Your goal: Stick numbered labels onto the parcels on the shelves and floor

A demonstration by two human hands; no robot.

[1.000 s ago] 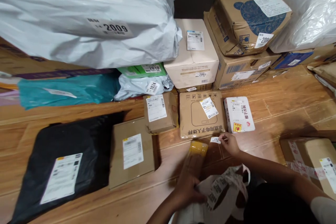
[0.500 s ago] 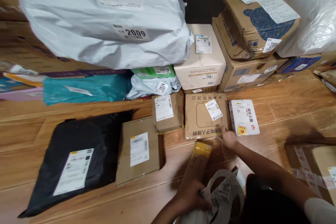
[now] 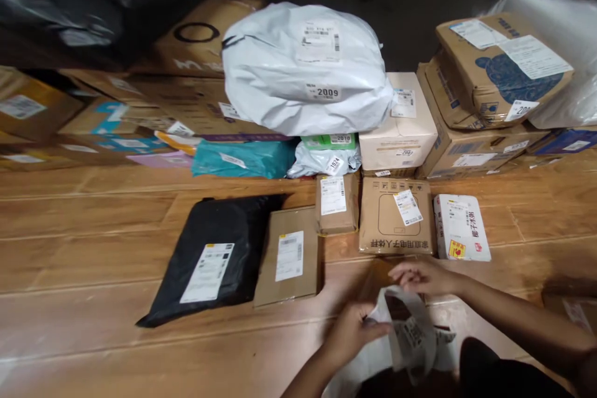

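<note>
Low in the view, my left hand [image 3: 352, 333] is closed around a white roll of printed labels [image 3: 389, 345], its loose strip looping to the right. Just above that loop is my right hand [image 3: 426, 277], fingers curled together; what they pinch, if anything, is too blurred to make out. Directly beyond it lies a flat cardboard box [image 3: 377, 233] with Chinese print and a white shipping label. A white printed box [image 3: 466, 230] sits to its right. On the left are a small brown box [image 3: 338, 217], a flat brown box [image 3: 289, 286] and a black plastic parcel [image 3: 233, 224].
Parcels are stacked along the back: a big white bag marked 2009 [image 3: 308, 102], a pale box [image 3: 396, 137], a brown box with a blue print [image 3: 501, 87] and a teal package [image 3: 242, 161]. Several cartons [image 3: 41, 96] stand at the far left. The floor [image 3: 209, 360] is wood-look.
My right hand has drawn back from the flat cardboard box to the label strip. The view has shifted, showing more stacked parcels at the left and back. My left hand keeps its hold.
</note>
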